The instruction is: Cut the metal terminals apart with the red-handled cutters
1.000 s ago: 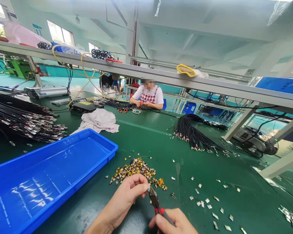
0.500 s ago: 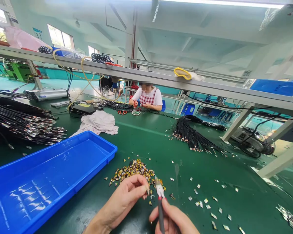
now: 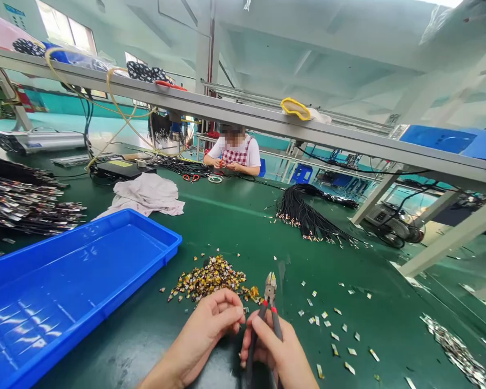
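Head view: side cutters (image 3: 270,286) upright in the right hand (image 3: 273,348)

The right fingers (image 3: 267,337) are pressed together around the red-marked handles, and the jaws point up toward 12 o'clock. The left hand (image 3: 200,337) sits just beside the right, its fingers (image 3: 227,308) curled and pressed together, the tips pinching something too small to tell.

Just past both hands at 12 o'clock, a heap of gold-and-black terminal pieces (image 3: 206,278) lies on the green bench mat (image 3: 227,227). A blue plastic tray (image 3: 162,233) stands at 10 o'clock, near the left wrist. Loose silver offcuts (image 3: 332,329) scatter at 2 to 3 o'clock, with a denser silver pile (image 3: 456,354) farther out at 3 o'clock.

A black cable bundle (image 3: 308,216) with metal ends lies at 1 o'clock, and more terminated cables (image 3: 24,208) sit at 10 o'clock beyond the tray. A white cloth (image 3: 146,197) lies at 11 o'clock. Across the bench at 12 o'clock, a co-worker (image 3: 235,154) in a checked apron sits with both hands together.
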### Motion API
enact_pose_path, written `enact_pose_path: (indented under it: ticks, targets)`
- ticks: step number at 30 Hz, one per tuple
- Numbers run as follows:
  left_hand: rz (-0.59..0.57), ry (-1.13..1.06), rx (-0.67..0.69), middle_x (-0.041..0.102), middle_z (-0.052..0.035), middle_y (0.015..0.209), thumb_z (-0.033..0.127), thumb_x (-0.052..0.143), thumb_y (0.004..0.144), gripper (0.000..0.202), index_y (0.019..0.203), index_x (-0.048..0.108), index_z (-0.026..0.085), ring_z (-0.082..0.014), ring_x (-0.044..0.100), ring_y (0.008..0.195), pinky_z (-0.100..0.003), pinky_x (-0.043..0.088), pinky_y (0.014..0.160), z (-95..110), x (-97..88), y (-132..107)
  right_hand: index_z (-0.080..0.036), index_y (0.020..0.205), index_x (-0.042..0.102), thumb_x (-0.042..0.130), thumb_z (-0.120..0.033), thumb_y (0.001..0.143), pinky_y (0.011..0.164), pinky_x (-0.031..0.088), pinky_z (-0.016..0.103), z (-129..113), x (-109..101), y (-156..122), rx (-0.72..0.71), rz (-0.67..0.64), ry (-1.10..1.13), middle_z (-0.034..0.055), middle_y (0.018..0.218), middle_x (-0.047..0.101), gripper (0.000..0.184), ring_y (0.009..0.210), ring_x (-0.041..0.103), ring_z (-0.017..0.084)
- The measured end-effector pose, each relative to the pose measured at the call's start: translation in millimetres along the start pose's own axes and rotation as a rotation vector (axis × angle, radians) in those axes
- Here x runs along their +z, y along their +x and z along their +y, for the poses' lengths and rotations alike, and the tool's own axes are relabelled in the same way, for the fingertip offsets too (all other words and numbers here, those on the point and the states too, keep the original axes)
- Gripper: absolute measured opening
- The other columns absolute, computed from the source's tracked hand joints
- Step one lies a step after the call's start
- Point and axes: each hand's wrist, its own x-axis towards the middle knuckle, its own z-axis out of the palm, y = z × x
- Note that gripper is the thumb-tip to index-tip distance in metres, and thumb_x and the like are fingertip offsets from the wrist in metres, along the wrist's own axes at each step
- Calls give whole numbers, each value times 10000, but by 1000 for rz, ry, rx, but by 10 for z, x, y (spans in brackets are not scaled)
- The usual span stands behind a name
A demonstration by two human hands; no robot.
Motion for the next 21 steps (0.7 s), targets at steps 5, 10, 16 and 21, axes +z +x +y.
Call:
enact_pose_path:
  ticks: [5,10,16,21]
  targets:
    - [-71,116,18,604,-1,627,322,672,772,195,765,560,163,-142,536,587,-284,447,602,-44,72,-1,-129,818,569,782,-553,645,534,539,293,-24,10,-16,-56,95,-16,14,608,630,505,513,606,138]
    - [-81,125,37,607,-5,630,351,690,754,237,747,553,157,-144,544,575,-294,453,605,-77,109,-3,-146,759,570,805,-511,629,538,530,278,-37,49,-36,-106,159,-70,6,600,628,453,507,591,130]
    - [-93,72,-33,600,-17,653,292,645,791,174,760,576,135,-136,543,614,-277,423,646,-114,65,-5,-156,755,577,763,-539,664,578,519,284,-4,0,-30,-143,141,-157,8,608,623,436,541,601,150]
    - [-173,-144,-225,556,-17,626,245,670,770,187,698,592,92,-82,491,571,-210,376,604,-152,3,30,-148,783,606,675,-519,760,605,487,265,105,-99,-24,-245,150,-407,24,667,620,378,606,571,153]
